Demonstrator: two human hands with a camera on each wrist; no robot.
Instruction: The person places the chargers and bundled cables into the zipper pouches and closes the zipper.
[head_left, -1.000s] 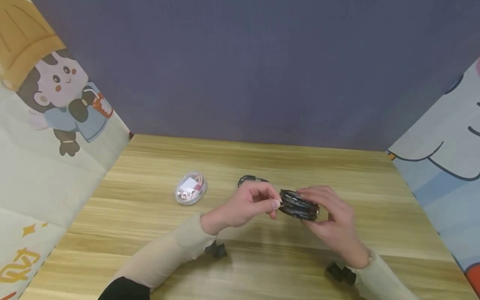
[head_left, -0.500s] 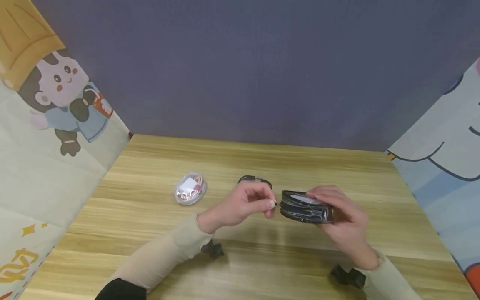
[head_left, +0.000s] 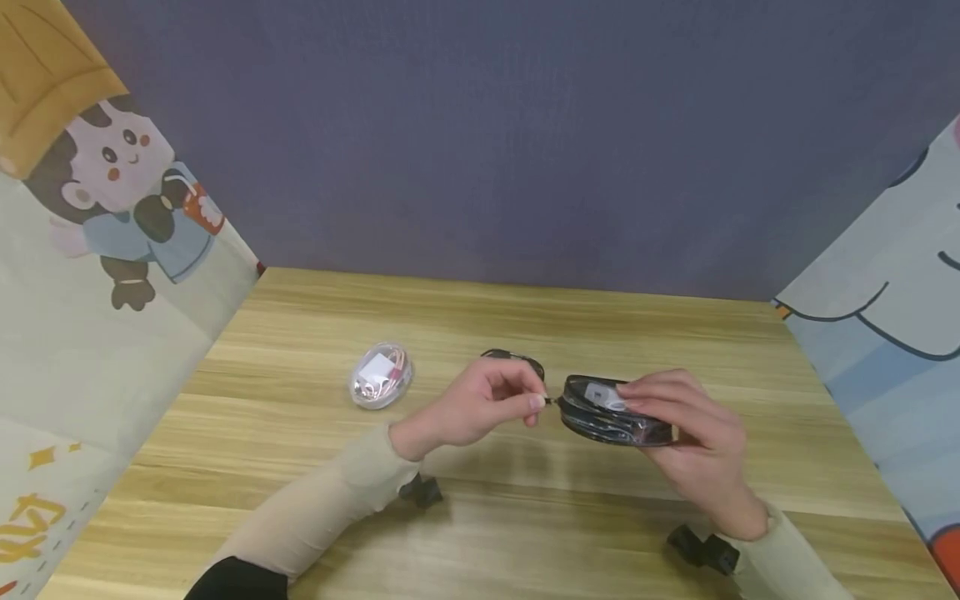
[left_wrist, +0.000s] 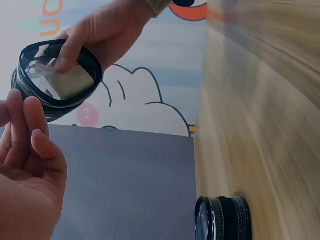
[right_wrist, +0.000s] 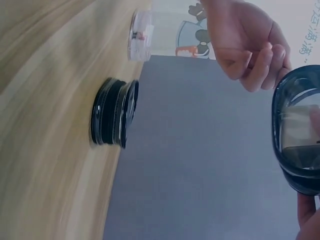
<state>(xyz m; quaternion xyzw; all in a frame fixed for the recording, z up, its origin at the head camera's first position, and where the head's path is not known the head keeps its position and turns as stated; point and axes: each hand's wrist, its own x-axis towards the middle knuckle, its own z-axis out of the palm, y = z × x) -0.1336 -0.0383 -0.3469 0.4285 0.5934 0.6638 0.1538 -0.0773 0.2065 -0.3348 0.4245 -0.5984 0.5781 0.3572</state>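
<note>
My right hand holds a round, black-edged clear zip pouch above the table, thumb below and fingers over its top. Something pale shows through the clear face of the pouch in the left wrist view. At the pouch's left end, my left hand pinches the small zipper pull between thumb and forefinger. Behind that hand lies a second black-edged pouch, partly hidden in the head view. A clear oval pouch with a white and pink item inside lies farther left.
The wooden table meets a dark blue-grey backdrop at its far edge. Printed cartoon sheets line the left and right sides. Black wrist mounts hang under both forearms.
My right hand has carried the pouch a little to the right and turned it so more of its top shows. My left hand has drawn slightly left with the zipper pull.
</note>
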